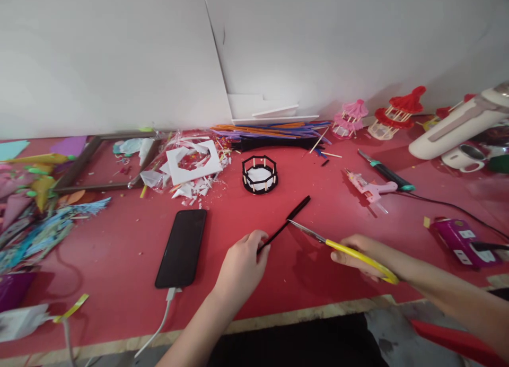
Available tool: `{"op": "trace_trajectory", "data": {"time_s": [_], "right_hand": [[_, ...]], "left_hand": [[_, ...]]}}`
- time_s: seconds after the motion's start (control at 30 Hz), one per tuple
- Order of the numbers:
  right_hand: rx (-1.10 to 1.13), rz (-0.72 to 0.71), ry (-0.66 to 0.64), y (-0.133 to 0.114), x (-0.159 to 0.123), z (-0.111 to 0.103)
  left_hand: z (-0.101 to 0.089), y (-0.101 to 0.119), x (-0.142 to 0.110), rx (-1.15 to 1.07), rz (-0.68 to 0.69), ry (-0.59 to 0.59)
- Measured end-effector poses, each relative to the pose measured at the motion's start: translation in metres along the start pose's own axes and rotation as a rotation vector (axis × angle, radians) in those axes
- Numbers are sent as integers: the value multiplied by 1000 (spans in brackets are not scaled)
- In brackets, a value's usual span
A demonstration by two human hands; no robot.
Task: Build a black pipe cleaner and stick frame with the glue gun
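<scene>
My left hand (243,262) pinches a thin black pipe cleaner (275,232) near its lower end. The strip slants up and to the right over the red table. In my right hand (360,255) is a pair of scissors (350,251) with yellow handles, and their metal tips meet the black strip around its middle. Whether the blades are fully closed is hard to make out. Just beyond stands a small ring-shaped frame (259,175) with black edging, short wooden posts and a white base.
A black phone (181,248) on a white cable lies left of my hands. White foam offcuts (193,163) and coloured pipe cleaners (274,129) sit at the back. To the right are a pink glue gun (368,186), a cutter (386,173), a purple power strip (463,241) and a white mug (463,158).
</scene>
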State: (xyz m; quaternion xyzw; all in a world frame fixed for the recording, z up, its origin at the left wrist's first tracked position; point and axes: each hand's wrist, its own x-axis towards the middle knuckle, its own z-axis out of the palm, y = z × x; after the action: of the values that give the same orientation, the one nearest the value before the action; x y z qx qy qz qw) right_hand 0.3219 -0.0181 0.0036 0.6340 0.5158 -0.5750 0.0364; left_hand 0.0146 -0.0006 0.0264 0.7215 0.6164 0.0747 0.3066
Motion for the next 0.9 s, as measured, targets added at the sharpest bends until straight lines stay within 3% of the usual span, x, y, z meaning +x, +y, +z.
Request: {"op": "trace_trajectory", "data": {"time_s": [0.27,0.6,0.9], "right_hand": [[-67,5,16,-5,-1,-1],[29,-21,14,-1,-15,0],[114,-58,12,-5,-23,19]], "left_hand": [[3,-3,-1,18,-21,46],[0,-5,-2,1,-36,118],[6,13,12,21,0,97]]}}
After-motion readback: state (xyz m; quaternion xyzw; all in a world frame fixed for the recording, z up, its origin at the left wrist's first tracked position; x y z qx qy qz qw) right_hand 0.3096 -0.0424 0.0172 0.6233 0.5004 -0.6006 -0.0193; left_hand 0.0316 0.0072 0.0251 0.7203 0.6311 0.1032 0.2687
